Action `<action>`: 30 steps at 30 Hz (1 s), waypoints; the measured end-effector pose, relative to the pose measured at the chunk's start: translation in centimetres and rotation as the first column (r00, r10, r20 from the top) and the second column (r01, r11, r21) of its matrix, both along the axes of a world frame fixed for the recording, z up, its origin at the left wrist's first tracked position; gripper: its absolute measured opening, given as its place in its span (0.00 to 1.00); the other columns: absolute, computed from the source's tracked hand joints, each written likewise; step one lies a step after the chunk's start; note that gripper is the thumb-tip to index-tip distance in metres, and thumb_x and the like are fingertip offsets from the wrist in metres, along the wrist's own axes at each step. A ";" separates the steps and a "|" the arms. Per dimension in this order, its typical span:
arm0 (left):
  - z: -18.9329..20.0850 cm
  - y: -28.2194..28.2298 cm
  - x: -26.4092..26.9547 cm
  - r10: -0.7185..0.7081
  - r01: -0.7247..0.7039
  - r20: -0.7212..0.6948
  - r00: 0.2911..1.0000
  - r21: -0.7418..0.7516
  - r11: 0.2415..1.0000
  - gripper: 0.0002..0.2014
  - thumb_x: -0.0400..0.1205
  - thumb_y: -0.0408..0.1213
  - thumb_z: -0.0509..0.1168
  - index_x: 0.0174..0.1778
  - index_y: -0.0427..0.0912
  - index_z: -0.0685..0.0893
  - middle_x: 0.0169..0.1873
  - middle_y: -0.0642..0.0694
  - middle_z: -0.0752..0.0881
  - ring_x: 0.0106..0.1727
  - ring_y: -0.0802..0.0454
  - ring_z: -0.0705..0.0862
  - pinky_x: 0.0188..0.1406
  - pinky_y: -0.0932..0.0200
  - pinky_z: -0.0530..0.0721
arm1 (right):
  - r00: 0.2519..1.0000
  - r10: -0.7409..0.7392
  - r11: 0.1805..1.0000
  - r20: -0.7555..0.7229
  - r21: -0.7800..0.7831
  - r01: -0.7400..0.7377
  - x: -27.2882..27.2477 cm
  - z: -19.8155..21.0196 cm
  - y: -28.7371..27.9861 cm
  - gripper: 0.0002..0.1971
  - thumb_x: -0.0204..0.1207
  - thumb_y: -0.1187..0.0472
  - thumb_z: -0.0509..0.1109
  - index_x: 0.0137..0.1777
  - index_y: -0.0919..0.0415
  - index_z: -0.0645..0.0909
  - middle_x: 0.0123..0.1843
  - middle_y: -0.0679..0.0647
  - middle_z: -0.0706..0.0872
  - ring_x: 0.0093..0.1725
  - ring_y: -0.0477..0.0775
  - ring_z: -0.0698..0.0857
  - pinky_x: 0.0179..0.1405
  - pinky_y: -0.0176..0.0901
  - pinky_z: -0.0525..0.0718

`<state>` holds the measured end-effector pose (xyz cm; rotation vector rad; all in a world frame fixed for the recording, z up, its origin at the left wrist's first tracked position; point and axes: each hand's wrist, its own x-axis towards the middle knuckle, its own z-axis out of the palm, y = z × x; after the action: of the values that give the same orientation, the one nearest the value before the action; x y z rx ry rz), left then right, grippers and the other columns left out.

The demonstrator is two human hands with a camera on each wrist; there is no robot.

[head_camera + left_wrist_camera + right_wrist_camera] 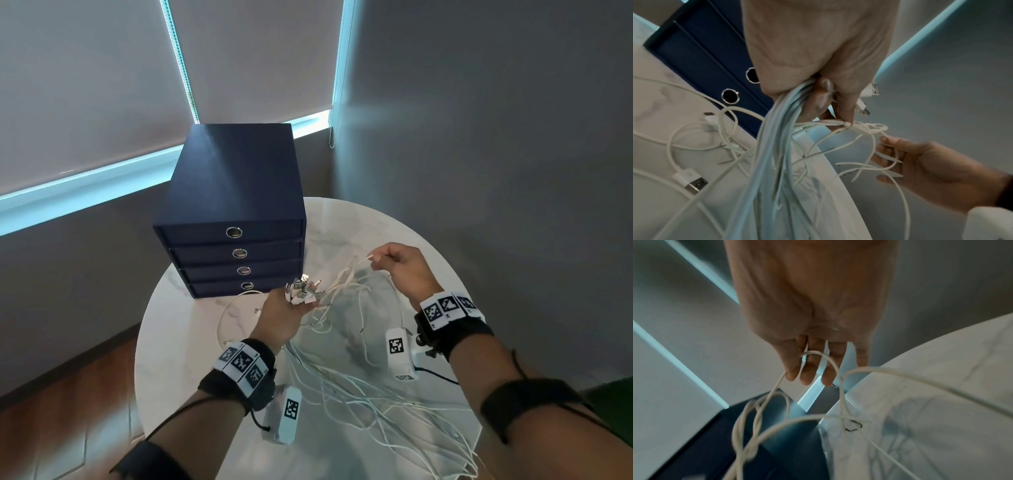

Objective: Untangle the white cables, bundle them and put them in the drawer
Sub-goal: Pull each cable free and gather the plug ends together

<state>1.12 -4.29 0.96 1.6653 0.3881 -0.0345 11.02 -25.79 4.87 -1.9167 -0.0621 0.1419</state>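
My left hand (291, 308) (826, 97) grips a bunch of white cables (777, 138) just below their USB plugs (303, 289), which stick up out of the fist above the table. My right hand (394, 263) (809, 366) is raised to the right and pinches one thin cable strand (777, 386) that runs back to the knotted part (342, 277) between the hands. The rest of the cables (376, 394) trail loose over the round white table (191, 342). The dark blue drawer unit (233, 212) stands at the table's back left, its drawers closed.
A loose white cable with a USB plug (690, 180) (236, 308) lies on the table in front of the drawer unit. Grey walls and window blinds (102, 85) are behind. The table edge (455, 281) curves close on the right.
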 end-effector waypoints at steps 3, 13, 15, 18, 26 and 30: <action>0.1 -0.3 -0.2 -0.026 0.026 0.010 1.000 0.000 1.000 0.11 0.77 0.30 0.77 0.33 0.46 0.84 0.12 0.61 0.75 0.13 0.66 0.72 0.18 0.69 0.67 | 0.997 0.028 0.983 0.074 -0.182 -0.014 -0.5 -1.2 0.4 0.08 0.79 0.65 0.70 0.49 0.52 0.88 0.52 0.50 0.89 0.52 0.49 0.87 0.61 0.43 0.81; 0.0 -0.6 0.0 -0.021 0.020 0.026 0.999 0.052 0.998 0.08 0.75 0.32 0.79 0.34 0.44 0.88 0.17 0.60 0.81 0.19 0.67 0.75 0.24 0.64 0.71 | 0.971 0.146 0.934 0.187 -0.350 -0.073 -2.1 -1.3 4.1 0.11 0.75 0.65 0.72 0.53 0.49 0.85 0.38 0.46 0.83 0.41 0.46 0.83 0.48 0.38 0.82; 0.2 -0.6 0.0 0.005 -0.005 0.035 0.999 0.005 1.000 0.05 0.76 0.32 0.78 0.37 0.42 0.89 0.16 0.61 0.79 0.17 0.67 0.73 0.21 0.67 0.69 | 0.975 0.143 0.946 0.168 -0.312 -0.085 -2.2 -1.4 4.3 0.11 0.74 0.67 0.73 0.49 0.48 0.86 0.37 0.47 0.86 0.39 0.45 0.84 0.47 0.38 0.84; 0.0 -0.6 0.3 0.075 -0.072 0.084 0.994 -0.042 0.997 0.04 0.76 0.33 0.79 0.41 0.39 0.91 0.21 0.58 0.85 0.23 0.65 0.78 0.28 0.63 0.74 | 0.975 0.200 0.971 0.101 -0.151 -0.184 -2.6 -1.6 4.9 0.11 0.72 0.70 0.76 0.45 0.51 0.87 0.36 0.51 0.91 0.34 0.50 0.89 0.47 0.47 0.89; 0.0 -1.4 0.4 0.072 -0.075 0.162 0.984 0.008 0.997 0.09 0.74 0.29 0.79 0.32 0.46 0.90 0.28 0.52 0.90 0.32 0.54 0.83 0.35 0.56 0.81 | 0.992 0.123 0.992 0.021 -0.027 -0.122 -3.6 -1.3 5.6 0.04 0.72 0.72 0.75 0.41 0.64 0.85 0.31 0.58 0.90 0.31 0.58 0.90 0.40 0.47 0.89; -0.2 -1.7 0.4 0.121 -0.137 0.158 0.980 0.094 0.986 0.14 0.77 0.29 0.76 0.27 0.47 0.85 0.20 0.57 0.84 0.23 0.65 0.76 0.27 0.66 0.74 | 0.998 0.047 0.973 0.039 -0.228 -0.037 -3.4 -1.7 5.5 0.06 0.72 0.68 0.72 0.37 0.57 0.84 0.34 0.52 0.89 0.34 0.48 0.89 0.36 0.33 0.82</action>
<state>1.49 -5.95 0.78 1.7299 0.3873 0.2119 7.65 -20.25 3.19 -2.1488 -0.1204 0.1397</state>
